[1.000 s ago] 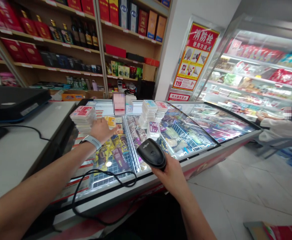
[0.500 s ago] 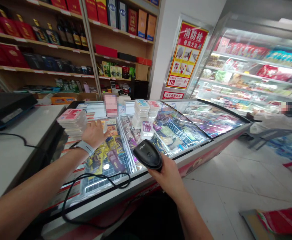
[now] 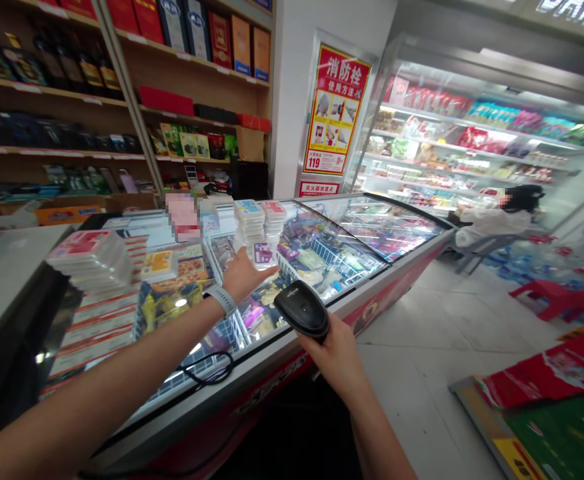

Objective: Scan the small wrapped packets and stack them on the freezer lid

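My left hand (image 3: pixel 246 275), with a pale watch on the wrist, is over the freezer's glass top, fingers apart and holding nothing. Just beyond its fingertips lies a clear pack with a purple label (image 3: pixel 265 253). In my right hand (image 3: pixel 335 347) is a black handheld scanner (image 3: pixel 302 310), held above the freezer's front edge. Two stacks of clear packs, blue-labelled (image 3: pixel 249 220) and red-labelled (image 3: pixel 274 223), stand behind the purple one. A pack with a yellow label (image 3: pixel 159 265) lies left of my left hand, beside a tall stack of red-labelled packs (image 3: pixel 89 260).
The chest freezer (image 3: pixel 372 280) runs away to the right. A black cable (image 3: pixel 207 370) loops over its front edge. A pinkish blurred item (image 3: pixel 184 217) stands at the back. A person (image 3: pixel 495 217) sits by the lit shelves, near a red stool (image 3: pixel 557 297).
My left hand has moved right, from the left stack to the purple-labelled pack. A yellow-labelled pack now shows beside the left stack. The view has turned right; the scanner stays in my right hand.
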`<state>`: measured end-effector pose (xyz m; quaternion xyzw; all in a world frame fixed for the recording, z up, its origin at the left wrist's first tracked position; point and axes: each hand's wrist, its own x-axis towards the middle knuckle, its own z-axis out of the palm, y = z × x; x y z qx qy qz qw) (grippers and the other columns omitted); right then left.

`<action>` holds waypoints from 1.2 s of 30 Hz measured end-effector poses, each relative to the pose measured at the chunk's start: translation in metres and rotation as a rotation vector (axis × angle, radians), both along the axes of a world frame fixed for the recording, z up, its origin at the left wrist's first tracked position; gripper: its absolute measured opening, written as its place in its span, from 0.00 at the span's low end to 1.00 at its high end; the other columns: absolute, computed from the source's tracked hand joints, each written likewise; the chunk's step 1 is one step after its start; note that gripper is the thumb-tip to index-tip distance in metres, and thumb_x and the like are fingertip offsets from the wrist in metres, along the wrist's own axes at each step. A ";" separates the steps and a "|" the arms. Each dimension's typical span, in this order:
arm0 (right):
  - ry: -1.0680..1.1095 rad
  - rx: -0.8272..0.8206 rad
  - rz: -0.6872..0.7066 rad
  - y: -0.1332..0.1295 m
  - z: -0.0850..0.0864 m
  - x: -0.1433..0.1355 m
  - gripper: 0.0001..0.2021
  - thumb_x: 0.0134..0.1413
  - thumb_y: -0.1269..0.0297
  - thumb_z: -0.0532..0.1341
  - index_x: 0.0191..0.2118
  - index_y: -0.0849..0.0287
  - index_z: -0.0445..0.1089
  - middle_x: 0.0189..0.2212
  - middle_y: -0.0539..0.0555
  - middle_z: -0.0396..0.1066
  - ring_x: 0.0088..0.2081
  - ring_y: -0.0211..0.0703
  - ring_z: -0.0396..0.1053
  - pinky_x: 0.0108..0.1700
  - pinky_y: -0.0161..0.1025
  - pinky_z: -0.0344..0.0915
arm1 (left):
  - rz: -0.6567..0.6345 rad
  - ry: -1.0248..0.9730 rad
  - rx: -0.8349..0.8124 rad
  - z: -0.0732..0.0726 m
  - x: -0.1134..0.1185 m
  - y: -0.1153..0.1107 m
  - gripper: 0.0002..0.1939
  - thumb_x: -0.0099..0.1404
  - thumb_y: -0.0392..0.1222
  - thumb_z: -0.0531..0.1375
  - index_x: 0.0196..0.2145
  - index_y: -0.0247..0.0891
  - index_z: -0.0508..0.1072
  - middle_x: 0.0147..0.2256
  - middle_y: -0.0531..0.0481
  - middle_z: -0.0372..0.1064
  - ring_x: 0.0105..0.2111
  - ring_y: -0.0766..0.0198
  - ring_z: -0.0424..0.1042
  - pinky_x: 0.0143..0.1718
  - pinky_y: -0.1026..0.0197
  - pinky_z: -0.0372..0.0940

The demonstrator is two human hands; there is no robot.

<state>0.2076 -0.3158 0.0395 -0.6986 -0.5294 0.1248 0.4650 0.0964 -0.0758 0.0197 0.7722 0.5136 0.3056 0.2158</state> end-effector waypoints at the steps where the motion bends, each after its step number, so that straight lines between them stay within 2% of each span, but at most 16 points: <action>1: 0.006 0.006 -0.018 -0.003 0.000 0.002 0.05 0.53 0.65 0.64 0.37 0.57 0.73 0.33 0.53 0.79 0.36 0.48 0.76 0.38 0.37 0.67 | 0.037 0.004 -0.005 0.000 0.009 -0.003 0.60 0.49 0.71 0.67 0.66 0.27 0.54 0.62 0.23 0.61 0.63 0.35 0.63 0.60 0.44 0.60; 4: 0.021 0.013 -0.056 -0.011 -0.001 0.007 0.05 0.52 0.65 0.64 0.36 0.58 0.73 0.33 0.53 0.79 0.35 0.49 0.76 0.38 0.38 0.68 | 0.112 0.029 0.003 0.000 0.025 -0.007 0.59 0.51 0.68 0.67 0.67 0.26 0.52 0.63 0.22 0.58 0.65 0.32 0.58 0.61 0.39 0.58; 7: 0.028 0.026 -0.066 -0.016 -0.001 0.009 0.06 0.52 0.65 0.64 0.36 0.58 0.74 0.33 0.54 0.79 0.35 0.49 0.76 0.38 0.38 0.68 | 0.148 0.040 0.039 -0.002 0.027 -0.008 0.53 0.53 0.65 0.66 0.66 0.29 0.55 0.62 0.24 0.59 0.64 0.32 0.58 0.59 0.36 0.59; 11: 0.031 0.030 -0.059 -0.017 -0.003 0.008 0.06 0.52 0.66 0.64 0.37 0.58 0.74 0.32 0.53 0.79 0.35 0.48 0.76 0.38 0.37 0.68 | 0.156 0.049 0.070 -0.004 0.020 -0.006 0.45 0.56 0.62 0.65 0.62 0.31 0.61 0.59 0.27 0.62 0.62 0.35 0.61 0.58 0.38 0.61; 19: 0.019 0.020 -0.037 -0.011 -0.002 0.000 0.04 0.51 0.67 0.64 0.35 0.58 0.74 0.31 0.53 0.79 0.34 0.48 0.76 0.37 0.37 0.68 | 0.104 0.052 0.114 0.001 -0.003 -0.004 0.41 0.56 0.60 0.64 0.61 0.34 0.65 0.55 0.33 0.69 0.58 0.41 0.66 0.58 0.44 0.62; 22: 0.006 0.023 -0.033 -0.007 -0.003 -0.001 0.05 0.51 0.65 0.64 0.35 0.58 0.74 0.32 0.53 0.79 0.35 0.49 0.76 0.37 0.37 0.68 | 0.054 0.020 0.130 0.002 -0.021 0.002 0.40 0.57 0.58 0.63 0.63 0.38 0.65 0.54 0.37 0.72 0.55 0.44 0.70 0.58 0.45 0.62; 24: -0.005 0.024 -0.024 -0.003 -0.004 -0.002 0.05 0.52 0.65 0.64 0.36 0.58 0.74 0.32 0.54 0.79 0.35 0.50 0.77 0.37 0.37 0.68 | 0.009 -0.097 0.075 0.005 -0.037 0.005 0.38 0.57 0.57 0.64 0.62 0.39 0.67 0.53 0.38 0.73 0.55 0.44 0.70 0.59 0.45 0.62; 27: -0.012 0.020 -0.009 0.004 -0.003 -0.005 0.07 0.53 0.63 0.64 0.37 0.58 0.74 0.32 0.54 0.79 0.35 0.50 0.77 0.38 0.38 0.69 | -0.036 -0.308 -0.096 0.010 -0.065 0.005 0.35 0.56 0.59 0.63 0.57 0.39 0.73 0.51 0.40 0.75 0.53 0.45 0.72 0.58 0.44 0.64; 30: -0.011 0.003 0.004 0.013 0.003 -0.012 0.07 0.53 0.62 0.65 0.36 0.59 0.75 0.31 0.54 0.79 0.35 0.49 0.76 0.37 0.38 0.68 | -0.057 -0.416 -0.274 0.014 -0.097 0.001 0.33 0.59 0.64 0.59 0.52 0.37 0.76 0.46 0.39 0.77 0.47 0.48 0.76 0.50 0.46 0.70; 32: 0.003 0.003 0.040 0.021 0.007 -0.018 0.08 0.53 0.60 0.65 0.37 0.59 0.75 0.32 0.53 0.79 0.35 0.49 0.76 0.38 0.38 0.69 | -0.081 -0.496 -0.410 0.014 -0.119 -0.001 0.32 0.62 0.64 0.55 0.50 0.35 0.76 0.44 0.37 0.78 0.44 0.50 0.78 0.46 0.47 0.73; 36: 0.039 0.017 0.139 0.040 0.016 -0.032 0.09 0.54 0.61 0.64 0.39 0.58 0.76 0.34 0.52 0.80 0.36 0.48 0.76 0.40 0.38 0.69 | -0.142 -0.752 -0.669 0.011 -0.161 -0.003 0.26 0.66 0.61 0.54 0.50 0.39 0.73 0.48 0.37 0.77 0.45 0.52 0.78 0.48 0.47 0.74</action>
